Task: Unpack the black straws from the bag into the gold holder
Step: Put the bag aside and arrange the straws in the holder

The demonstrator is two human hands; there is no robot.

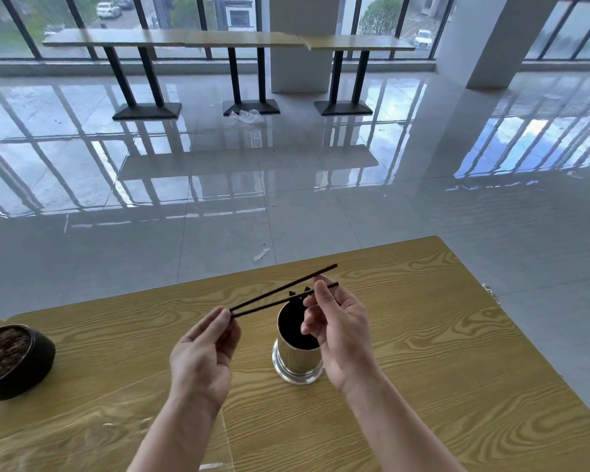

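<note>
Two black straws (280,289) are held in the air, nearly level, running from near left to far right. They lie close together at the left end and spread slightly apart toward the right. Their middle section passes over the far rim of the gold holder (297,362).

The left hand (201,356) pinches the left ends of both straws between thumb and fingertips. Its grip is closed to a narrow pinch, and the remaining fingers are curled beneath.

The right hand (341,332) takes the straws close to their right ends. Its index finger and thumb close on the lower straw, and the other fingers curl loosely toward the palm. The upper straw passes behind the index fingertip; whether this grip also holds it cannot be determined.

The gold holder stands upright on the bench (423,335), directly below the straws and between the two hands. The right hand partly covers its right side. Its interior is dark, and short black tips (292,294) project above its far rim.

A black bowl (24,362) with brown contents rests on the bench well to the left. A clear plastic film (215,466) lies at the near edge of the bench.

On the glossy floor (321,206) beyond the bench lies a small plastic scrap (261,254). Crumpled clear plastic (246,116) lies at the foot of the long tables (218,39) by the windows.
</note>
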